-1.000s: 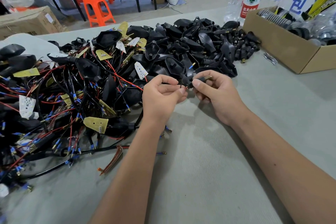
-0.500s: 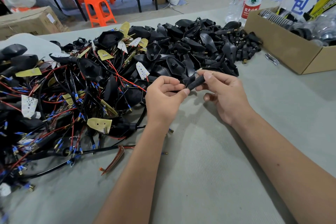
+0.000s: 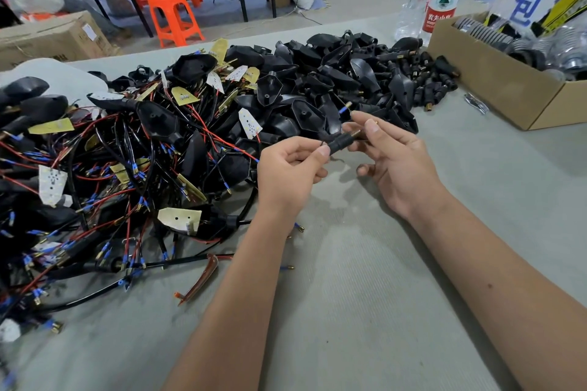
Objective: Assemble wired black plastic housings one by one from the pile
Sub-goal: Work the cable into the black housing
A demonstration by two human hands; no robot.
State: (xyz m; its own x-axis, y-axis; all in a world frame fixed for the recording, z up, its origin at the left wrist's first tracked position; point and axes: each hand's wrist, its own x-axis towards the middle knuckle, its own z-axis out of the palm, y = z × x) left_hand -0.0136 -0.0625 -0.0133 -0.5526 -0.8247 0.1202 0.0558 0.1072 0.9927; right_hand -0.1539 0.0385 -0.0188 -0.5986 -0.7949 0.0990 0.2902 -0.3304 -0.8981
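Both hands meet just above the grey desk (image 3: 381, 311), right at the near edge of the pile of black housings (image 3: 317, 82). The left hand (image 3: 287, 173) has its grip closed around a thin black wire, thumb pressed against the curled fingers. The right hand (image 3: 394, 162) pinches a small black connector sleeve (image 3: 341, 142) between thumb and forefinger, a brass tip showing at its far end; its other fingers hang loosely curled. The sleeve sits between the two hands, tilted up toward the right.

To the left sprawls a tangle of wired housings (image 3: 127, 152) with red and black leads, blue crimp ends and small white and yellow boards. Far right stands a cardboard box (image 3: 495, 86) of metal parts, with two water bottles (image 3: 441, 0) just behind it. An orange stool (image 3: 174, 20) stands on the floor beyond the desk.
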